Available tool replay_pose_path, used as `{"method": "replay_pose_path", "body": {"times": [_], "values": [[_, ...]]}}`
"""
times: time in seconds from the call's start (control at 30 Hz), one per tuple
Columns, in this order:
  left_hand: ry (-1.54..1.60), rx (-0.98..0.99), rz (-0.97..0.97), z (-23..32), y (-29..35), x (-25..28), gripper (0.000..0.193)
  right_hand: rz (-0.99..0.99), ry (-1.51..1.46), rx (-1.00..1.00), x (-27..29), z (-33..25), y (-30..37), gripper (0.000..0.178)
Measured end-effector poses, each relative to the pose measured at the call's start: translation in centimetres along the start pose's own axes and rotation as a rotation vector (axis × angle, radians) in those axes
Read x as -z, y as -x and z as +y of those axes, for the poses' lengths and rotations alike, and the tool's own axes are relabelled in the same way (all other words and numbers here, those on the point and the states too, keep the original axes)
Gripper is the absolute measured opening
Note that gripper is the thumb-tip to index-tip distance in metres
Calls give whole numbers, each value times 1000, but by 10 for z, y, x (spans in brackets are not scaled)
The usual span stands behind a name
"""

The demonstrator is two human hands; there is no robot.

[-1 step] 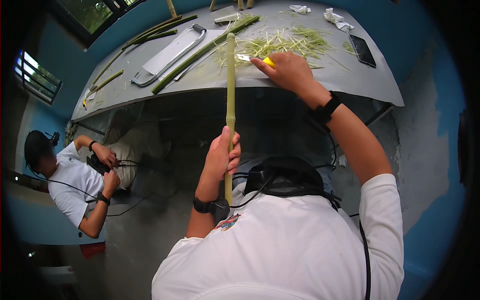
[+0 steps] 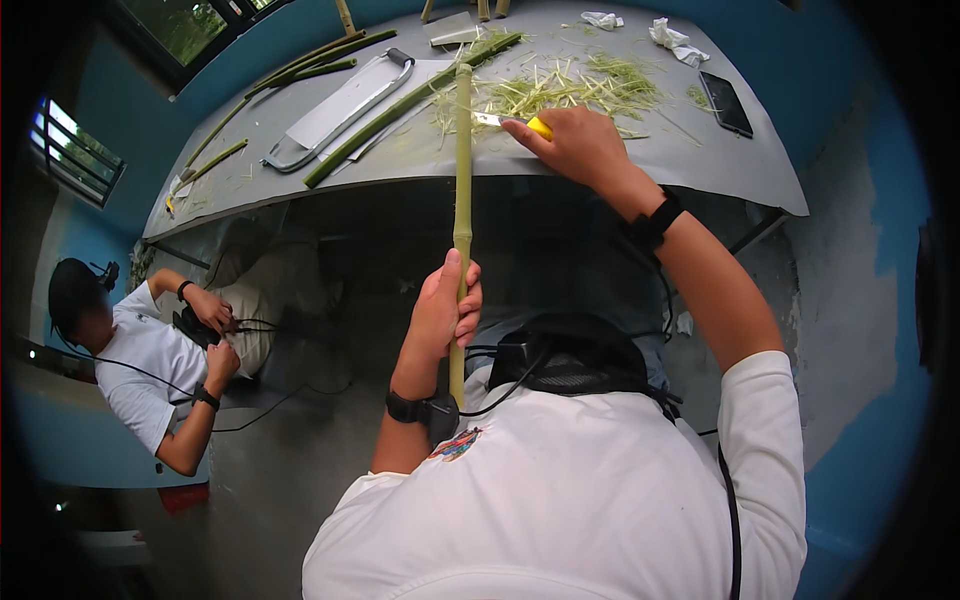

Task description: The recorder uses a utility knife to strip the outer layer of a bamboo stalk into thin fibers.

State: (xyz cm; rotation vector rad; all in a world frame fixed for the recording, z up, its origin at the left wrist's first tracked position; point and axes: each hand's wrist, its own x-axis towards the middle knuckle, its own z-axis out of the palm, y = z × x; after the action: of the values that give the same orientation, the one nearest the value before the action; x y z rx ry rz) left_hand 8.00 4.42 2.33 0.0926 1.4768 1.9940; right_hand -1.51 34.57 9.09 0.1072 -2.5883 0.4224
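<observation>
My left hand [image 2: 447, 308] is wrapped round the lower part of a pale green bamboo stick [image 2: 462, 190], which stands out from my body with its far end over the table's front edge. A node shows on the stick just above my fingers. In my right hand [image 2: 580, 145] is a knife [image 2: 541, 127] with a yellow handle, mostly hidden by the fingers. Its short bright blade [image 2: 487, 119] points left and meets the stick's right side near the far end, though whether it bites in I cannot tell. Pale green shavings [image 2: 560, 90] lie in a heap just beyond.
On the grey table [image 2: 690, 165] lie a hacksaw [image 2: 380, 105], a long dark green bamboo pole [image 2: 410, 108], thinner sticks [image 2: 310, 65], a phone [image 2: 725, 103] and crumpled tissues [image 2: 677, 42]. A flat metal blade [image 2: 453, 30] sits behind. Left, another person [image 2: 165, 360] sits handling cables.
The stick's far end has shifted very slightly to the right. My right hand and the knife have barely moved; both grips are the same.
</observation>
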Motion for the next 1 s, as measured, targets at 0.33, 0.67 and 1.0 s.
{"method": "replay_pose_path", "body": {"times": [0.33, 0.67, 1.0], "values": [[134, -37, -174, 35, -68, -20, 52, -112, -75, 96, 14, 0, -3, 81], [73, -29, -102, 23, -47, -26, 53, -231, -19, -25, 11, -3, -9, 90], [47, 37, -124, 12, -14, -13, 55, -3, -16, -25, -3, 4, -9, 86]]}}
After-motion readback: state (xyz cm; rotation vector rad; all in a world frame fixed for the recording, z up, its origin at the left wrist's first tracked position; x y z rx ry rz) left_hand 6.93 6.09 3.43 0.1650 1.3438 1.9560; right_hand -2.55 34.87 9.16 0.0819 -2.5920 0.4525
